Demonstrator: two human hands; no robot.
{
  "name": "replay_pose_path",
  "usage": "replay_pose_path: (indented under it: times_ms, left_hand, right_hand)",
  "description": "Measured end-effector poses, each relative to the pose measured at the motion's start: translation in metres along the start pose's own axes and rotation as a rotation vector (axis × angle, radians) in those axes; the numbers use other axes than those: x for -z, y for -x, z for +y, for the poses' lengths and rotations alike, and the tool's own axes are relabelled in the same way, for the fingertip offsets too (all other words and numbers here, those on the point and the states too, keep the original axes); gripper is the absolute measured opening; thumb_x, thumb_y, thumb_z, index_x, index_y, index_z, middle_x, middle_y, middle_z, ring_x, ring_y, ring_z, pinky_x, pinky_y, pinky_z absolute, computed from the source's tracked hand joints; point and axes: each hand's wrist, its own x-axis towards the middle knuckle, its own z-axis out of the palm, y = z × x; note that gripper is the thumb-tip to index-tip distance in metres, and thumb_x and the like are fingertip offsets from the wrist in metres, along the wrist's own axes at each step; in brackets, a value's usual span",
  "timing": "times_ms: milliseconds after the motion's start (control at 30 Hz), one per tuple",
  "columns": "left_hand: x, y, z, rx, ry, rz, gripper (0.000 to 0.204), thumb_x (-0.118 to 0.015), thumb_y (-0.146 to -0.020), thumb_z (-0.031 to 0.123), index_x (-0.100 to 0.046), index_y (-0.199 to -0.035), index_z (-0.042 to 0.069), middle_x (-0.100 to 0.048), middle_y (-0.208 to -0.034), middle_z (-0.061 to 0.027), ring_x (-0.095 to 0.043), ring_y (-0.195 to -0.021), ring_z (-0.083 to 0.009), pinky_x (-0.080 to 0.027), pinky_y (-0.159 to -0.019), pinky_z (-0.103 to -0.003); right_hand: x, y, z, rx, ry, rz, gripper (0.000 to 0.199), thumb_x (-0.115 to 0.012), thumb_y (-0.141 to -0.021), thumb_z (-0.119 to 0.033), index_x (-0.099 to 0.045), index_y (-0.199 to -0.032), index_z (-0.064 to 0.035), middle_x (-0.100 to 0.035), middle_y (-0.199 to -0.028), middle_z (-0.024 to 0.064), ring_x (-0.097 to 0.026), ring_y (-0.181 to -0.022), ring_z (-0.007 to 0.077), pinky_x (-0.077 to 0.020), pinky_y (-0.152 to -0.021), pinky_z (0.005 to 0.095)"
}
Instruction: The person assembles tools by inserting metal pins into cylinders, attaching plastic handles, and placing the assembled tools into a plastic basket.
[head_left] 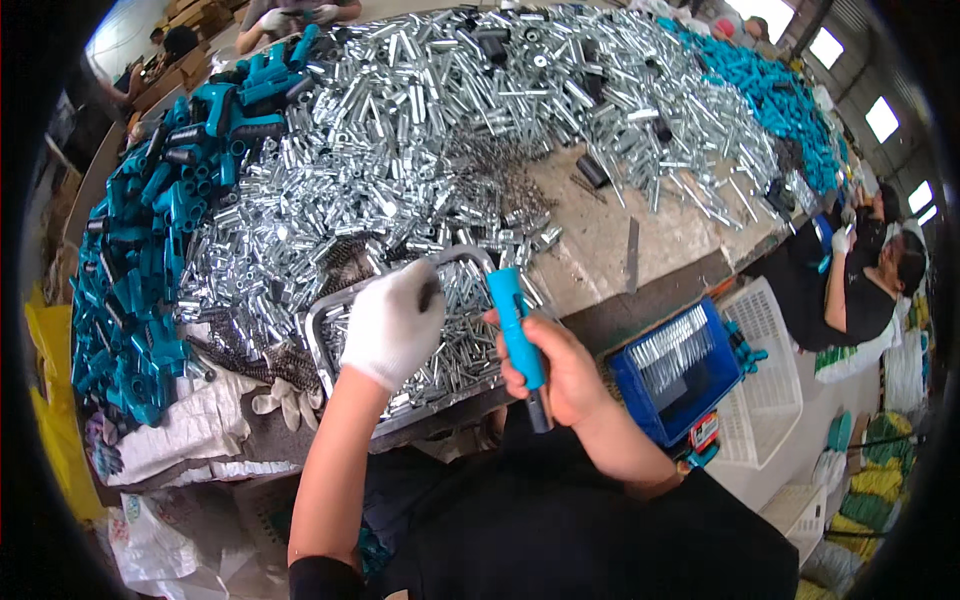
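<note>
Left hand: gloved, curling above one tray; can't tell its grip.
Right hand: clasping one teal tube at the glove's three o'clock.
Bins: one blue bin, sitting at the tube's four.

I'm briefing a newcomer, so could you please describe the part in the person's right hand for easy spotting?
By the near edge of the big table, find the ungloved right hand. It grips a teal tube, dark at its lower end, held apart from the teal heap at left.
</note>
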Motion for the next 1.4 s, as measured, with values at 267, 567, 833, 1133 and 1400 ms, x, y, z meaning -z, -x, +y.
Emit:
replay_pose_path:
  times_ms: [267, 567, 833, 1133, 1400]
  left_hand:
    - [-0.09, -0.072, 0.038, -0.223, -0.065, -0.212, 0.018, -0.062, -0.078, 0.017, -0.064, -0.085, 0.001, -0.064, -0.078, -0.0232, -0.063, -0.079, -0.0411, -0.05, -0.072, -0.046]
    - [-0.018, -0.039, 0.043, -0.025, -0.287, -0.207, 0.022, -0.067, -0.077, 0.022, -0.068, -0.09, 0.005, -0.068, -0.088, -0.0153, -0.066, -0.083, -0.0311, -0.052, -0.077, -0.039]
    - [0.008, 0.072, -0.016, 0.147, -0.512, -0.203, 0.018, -0.068, -0.074, 0.012, -0.068, -0.091, 0.007, -0.065, -0.092, -0.0105, -0.064, -0.085, -0.0301, -0.05, -0.071, -0.04]
    - [-0.006, 0.073, -0.024, 0.118, -0.333, 0.04, 0.008, -0.067, -0.078, 0.009, -0.063, -0.084, 0.005, -0.061, -0.083, -0.0108, -0.062, -0.074, -0.0302, -0.048, -0.067, -0.038]
    - [0.005, 0.074, -0.006, 0.318, 0.008, 0.142, 0.016, -0.077, -0.071, 0.008, -0.064, -0.074, -0.001, -0.066, -0.07, -0.0078, -0.061, -0.064, -0.0152, -0.048, -0.064, -0.029]
  right_hand:
    - [0.047, 0.034, -0.022, 0.203, -0.26, 0.188, 0.051, -0.044, -0.098, -0.033, -0.042, -0.136, 0.0006, -0.053, -0.088, 0.0042, -0.046, -0.06, 0.0097, -0.0373, -0.049, 0.0226]
    - [0.071, 0.049, -0.034, 0.267, -0.231, 0.284, 0.044, -0.047, -0.097, -0.036, -0.053, -0.123, -0.0008, -0.06, -0.085, 0.0085, -0.053, -0.062, 0.0136, -0.0429, -0.052, 0.0261]
    - [0.018, 0.001, -0.004, -0.062, -0.118, -0.017, 0.023, -0.049, -0.098, -0.027, -0.053, -0.104, -0.0052, -0.062, -0.082, 0.0087, -0.056, -0.057, 0.0115, -0.0437, -0.046, 0.0257]
    - [-0.017, -0.021, 0.025, -0.145, -0.089, -0.105, 0.025, -0.046, -0.101, -0.03, -0.055, -0.107, -0.0082, -0.062, -0.08, 0.0045, -0.058, -0.059, 0.0091, -0.0456, -0.049, 0.0232]
    - [-0.01, -0.018, 0.027, -0.244, -0.134, -0.028, 0.028, -0.046, -0.101, -0.032, -0.053, -0.102, -0.0057, -0.061, -0.079, 0.0074, -0.059, -0.059, 0.0123, -0.0477, -0.049, 0.0256]
